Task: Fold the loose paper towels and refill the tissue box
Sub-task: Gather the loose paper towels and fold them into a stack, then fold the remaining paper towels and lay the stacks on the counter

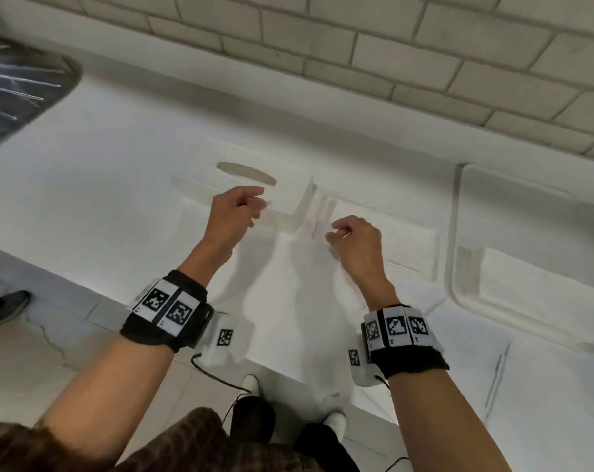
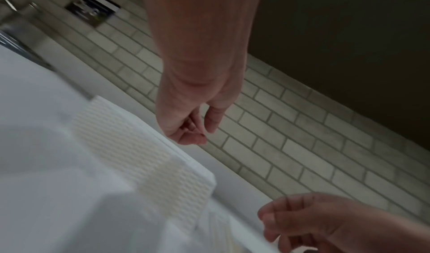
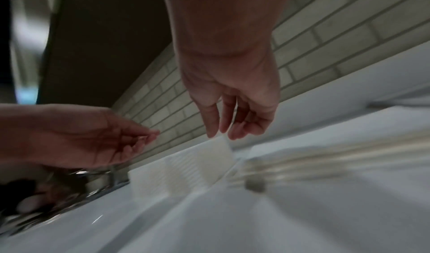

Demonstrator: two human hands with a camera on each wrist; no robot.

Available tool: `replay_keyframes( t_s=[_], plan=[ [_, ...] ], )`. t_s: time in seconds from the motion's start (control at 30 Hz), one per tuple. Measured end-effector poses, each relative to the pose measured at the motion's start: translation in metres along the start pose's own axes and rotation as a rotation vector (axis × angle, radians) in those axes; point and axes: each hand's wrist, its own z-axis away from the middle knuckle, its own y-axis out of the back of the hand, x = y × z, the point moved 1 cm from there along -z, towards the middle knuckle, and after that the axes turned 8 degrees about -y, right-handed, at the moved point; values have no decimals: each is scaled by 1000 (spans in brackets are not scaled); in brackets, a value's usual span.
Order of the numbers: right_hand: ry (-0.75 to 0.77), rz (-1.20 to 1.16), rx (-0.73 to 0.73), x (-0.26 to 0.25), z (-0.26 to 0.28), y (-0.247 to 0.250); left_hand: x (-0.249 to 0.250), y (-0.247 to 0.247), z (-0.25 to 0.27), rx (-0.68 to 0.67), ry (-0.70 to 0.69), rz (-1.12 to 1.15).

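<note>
A white textured tissue box with an oval slot lies on the white counter; it also shows in the wrist views. My left hand hovers over the box's near right part, fingers loosely curled, nothing seen in them. My right hand hangs just right of the box's end, fingers relaxed, above a flat stack of paper towels. A large loose paper towel lies spread under both wrists, reaching the counter's front edge.
A white tray at the right holds folded towels. A dark sink sits at the far left. A tiled wall runs behind the counter. Floor and my feet show below the counter edge.
</note>
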Motion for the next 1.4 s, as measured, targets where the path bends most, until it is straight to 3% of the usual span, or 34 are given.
replay_keyframes(
  t_s=[0.1,0.23,0.37,0.5,0.73,0.87,1.0,1.27,1.4],
  plan=[
    [-21,253,-185,-8,17,-40,-11,32,15,46,19,34],
    [12,599,-192,-8,22,-62,-27,54,27,84,35,69],
    [-6,734,-226,-10,18,-65,-38,57,33,73,42,69],
    [-52,563,-298,-7,14,-63,-44,46,37,12,34,40],
    [65,34,-357,-30,19,-40,-48,24,46,-126,21,-93],
    [110,-93,-397,-44,23,-27,-40,19,48,-219,13,-81],
    [67,-119,-337,-35,21,-20,-38,19,46,-92,47,20],
    [32,-362,-185,-19,25,-13,-37,30,43,34,136,74],
    [83,-354,-224,-21,26,-1,-32,41,36,114,52,51]
  ],
)
